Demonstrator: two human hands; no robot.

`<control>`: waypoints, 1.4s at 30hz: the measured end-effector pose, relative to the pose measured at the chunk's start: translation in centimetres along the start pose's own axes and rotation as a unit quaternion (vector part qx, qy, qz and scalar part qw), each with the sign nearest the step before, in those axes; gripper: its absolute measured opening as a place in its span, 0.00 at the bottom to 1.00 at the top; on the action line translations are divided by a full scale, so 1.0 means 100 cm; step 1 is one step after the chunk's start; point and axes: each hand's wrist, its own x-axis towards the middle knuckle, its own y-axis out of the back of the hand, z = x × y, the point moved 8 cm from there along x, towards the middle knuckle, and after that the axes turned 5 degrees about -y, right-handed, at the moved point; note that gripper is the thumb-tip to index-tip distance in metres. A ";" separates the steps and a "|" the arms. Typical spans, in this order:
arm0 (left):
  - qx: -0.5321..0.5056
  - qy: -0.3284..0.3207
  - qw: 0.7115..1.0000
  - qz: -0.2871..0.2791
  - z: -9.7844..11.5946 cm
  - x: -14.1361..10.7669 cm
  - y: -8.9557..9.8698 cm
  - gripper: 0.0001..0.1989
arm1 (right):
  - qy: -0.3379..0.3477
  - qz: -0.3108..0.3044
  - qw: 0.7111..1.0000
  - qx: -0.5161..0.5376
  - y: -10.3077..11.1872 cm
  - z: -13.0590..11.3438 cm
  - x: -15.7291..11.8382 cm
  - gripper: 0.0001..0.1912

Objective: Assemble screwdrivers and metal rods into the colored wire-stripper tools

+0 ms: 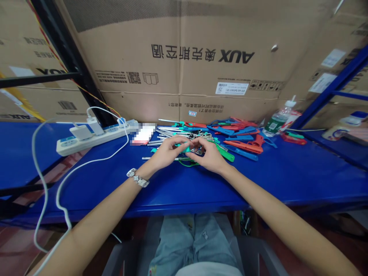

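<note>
Both my hands meet over the middle of the blue table (pixel 184 191). A small teal plastic part (pixel 185 148) is pinched between their fingertips, and the fingers hide some of it. My left hand (pixel 166 153) closes on it from the left, with a silver watch (pixel 138 178) at the wrist. From the right, my right hand (pixel 209 155) grips the same part with thumb and fingers. Right behind the hands lies a heap of thin metal tubes (pixel 169 129) with teal ends. A green plastic handle (pixel 227 154) lies just beside my right hand.
Red handle shells (pixel 244 146) and blue ones (pixel 244 130), like those of long lighters, are piled to the right. Beyond them stands a plastic bottle (pixel 274 124). A white power strip (pixel 86 140) with trailing cables lies left. Cardboard (pixel 186 73) walls the back.
</note>
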 end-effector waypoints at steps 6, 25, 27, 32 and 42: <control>0.014 0.006 1.000 0.018 -0.002 -0.001 0.005 0.11 | -0.043 -0.072 0.995 0.046 -0.005 0.010 0.002 0.13; 0.212 -0.063 0.957 -0.189 -0.005 -0.015 -0.019 0.09 | -0.050 -0.032 0.993 -0.099 0.007 0.027 -0.002 0.10; 0.244 -0.071 0.946 -0.200 -0.005 -0.016 -0.022 0.08 | -0.040 -0.033 0.989 -0.141 0.002 0.027 -0.004 0.08; 0.282 -0.082 0.930 -0.220 -0.002 -0.017 -0.025 0.11 | -0.005 -0.039 0.972 -0.230 -0.006 0.023 -0.006 0.07; 0.366 -0.118 0.889 -0.248 0.007 -0.019 -0.028 0.17 | 0.000 -0.039 0.966 -0.255 -0.009 0.023 -0.006 0.08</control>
